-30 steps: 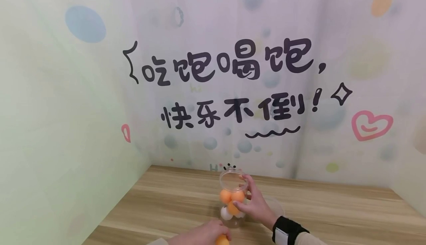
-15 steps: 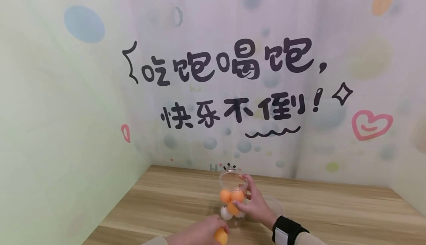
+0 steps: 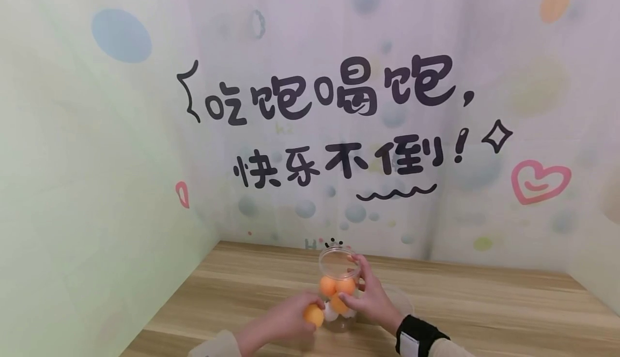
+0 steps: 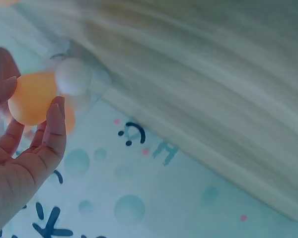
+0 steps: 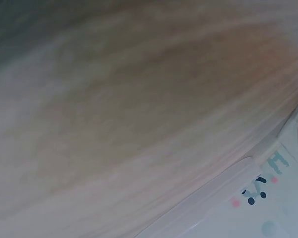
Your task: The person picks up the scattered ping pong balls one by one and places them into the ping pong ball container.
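Observation:
My left hand (image 3: 289, 316) pinches an orange ball (image 3: 314, 315), the look of a ping-pong ball, between thumb and fingers. The left wrist view shows the same ball (image 4: 32, 98) at the fingertips, in front of a white ball (image 4: 73, 77). Just right of it stands an upright clear plastic jar (image 3: 322, 264) with a round rim. Orange balls (image 3: 328, 285) fill its upper part, and white balls (image 3: 331, 311) lie lower down. Curled round the jar's right side, my right hand (image 3: 375, 298) holds it. The right wrist view does not show the right hand's grip.
A clear round piece (image 3: 401, 299), perhaps a lid, lies on the wooden table (image 3: 232, 292) behind the right wrist. A printed cloth wall (image 3: 290, 217) rises at the table's back, and another (image 3: 97, 211) stands along the left.
My left hand has moved up and forward with the orange ball, from the frame's lower edge to beside the jar. The right hand and jar stay in place.

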A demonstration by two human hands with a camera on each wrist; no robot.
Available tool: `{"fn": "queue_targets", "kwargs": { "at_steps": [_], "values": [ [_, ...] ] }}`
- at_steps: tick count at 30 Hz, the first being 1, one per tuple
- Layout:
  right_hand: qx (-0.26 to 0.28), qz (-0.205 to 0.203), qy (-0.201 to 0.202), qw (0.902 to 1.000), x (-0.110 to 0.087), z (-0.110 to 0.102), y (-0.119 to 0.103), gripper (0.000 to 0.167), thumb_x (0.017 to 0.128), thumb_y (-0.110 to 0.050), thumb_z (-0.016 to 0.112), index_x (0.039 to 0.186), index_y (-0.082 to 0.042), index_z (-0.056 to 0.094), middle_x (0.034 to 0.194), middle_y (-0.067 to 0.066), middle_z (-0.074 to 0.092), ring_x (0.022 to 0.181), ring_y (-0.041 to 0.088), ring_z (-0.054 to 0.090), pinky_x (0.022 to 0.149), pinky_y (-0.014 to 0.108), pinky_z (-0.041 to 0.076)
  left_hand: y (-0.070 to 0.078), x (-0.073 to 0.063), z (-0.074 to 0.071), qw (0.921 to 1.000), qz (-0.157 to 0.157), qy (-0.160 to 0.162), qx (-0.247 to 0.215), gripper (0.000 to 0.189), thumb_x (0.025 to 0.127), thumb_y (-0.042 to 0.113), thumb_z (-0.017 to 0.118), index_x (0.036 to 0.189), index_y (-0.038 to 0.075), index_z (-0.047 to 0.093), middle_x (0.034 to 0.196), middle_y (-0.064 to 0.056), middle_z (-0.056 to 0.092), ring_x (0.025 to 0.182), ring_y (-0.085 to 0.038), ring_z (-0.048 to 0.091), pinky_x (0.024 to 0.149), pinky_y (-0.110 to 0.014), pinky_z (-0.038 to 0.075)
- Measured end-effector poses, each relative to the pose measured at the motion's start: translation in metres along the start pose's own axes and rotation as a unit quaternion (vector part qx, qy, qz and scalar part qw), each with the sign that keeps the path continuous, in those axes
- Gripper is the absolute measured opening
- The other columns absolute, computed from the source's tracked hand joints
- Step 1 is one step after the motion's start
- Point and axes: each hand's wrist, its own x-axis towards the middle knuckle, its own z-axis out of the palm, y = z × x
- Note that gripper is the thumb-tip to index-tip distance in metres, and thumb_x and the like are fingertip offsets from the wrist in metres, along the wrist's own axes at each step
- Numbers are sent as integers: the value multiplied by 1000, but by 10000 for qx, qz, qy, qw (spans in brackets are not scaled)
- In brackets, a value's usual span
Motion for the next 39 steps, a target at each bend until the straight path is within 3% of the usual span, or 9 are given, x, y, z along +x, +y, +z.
{"fn": "queue_targets", "kwargs": {
  "at_steps": [4, 14, 25, 31, 35, 39],
  "values": [
    [35, 31, 19, 10000, 0, 1, 1, 71, 72, -9, 77, 130, -15, 36, 134, 11, 45, 108, 29, 51, 82, 50, 48, 2, 5, -12, 9993, 160, 291, -157, 31, 66, -3, 65, 96, 1, 61, 90, -2, 58, 76, -7, 45, 64, -20, 40],
    [92, -22, 38, 9999, 1, 2, 3, 73, 71, -8, 77, 130, -13, 36, 134, 11, 45, 107, 29, 52, 82, 50, 48, 8, 13, -34, 9969, -309, 645, -338, 35, 68, -3, 63, 102, -2, 56, 90, -5, 56, 75, -13, 49, 62, -23, 44],
    [-129, -4, -13, 9999, 0, 1, 2, 74, 73, -13, 76, 133, -13, 33, 134, 14, 43, 106, 31, 52, 82, 49, 47, 16, 25, -47, 9873, -382, 1502, -343, 32, 70, -2, 62, 101, -1, 56, 96, -10, 52, 79, -19, 47, 61, -25, 45],
    [-103, -53, 14, 9999, 0, 1, 2, 74, 73, -13, 77, 133, -14, 33, 133, 14, 44, 106, 31, 52, 83, 51, 47, 22, 33, -50, 9810, -238, 1898, -329, 30, 70, -4, 62, 100, -1, 58, 100, -13, 53, 83, -21, 46, 64, -26, 46],
    [-30, -49, 5, 10000, 0, 1, 1, 73, 73, -12, 76, 133, -13, 34, 133, 15, 45, 107, 32, 51, 82, 50, 47, 24, 43, -52, 9797, -153, 1983, -243, 31, 72, -3, 63, 102, -2, 60, 101, -14, 56, 85, -21, 48, 66, -26, 47],
    [64, -13, 3, 10000, 0, 0, 0, 71, 74, -11, 76, 132, -12, 35, 132, 15, 46, 108, 32, 50, 82, 51, 47, 25, 53, -54, 9803, -293, 1899, -460, 29, 73, 0, 64, 102, -1, 57, 98, -13, 57, 80, -20, 50, 66, -27, 47]
  ]
}}
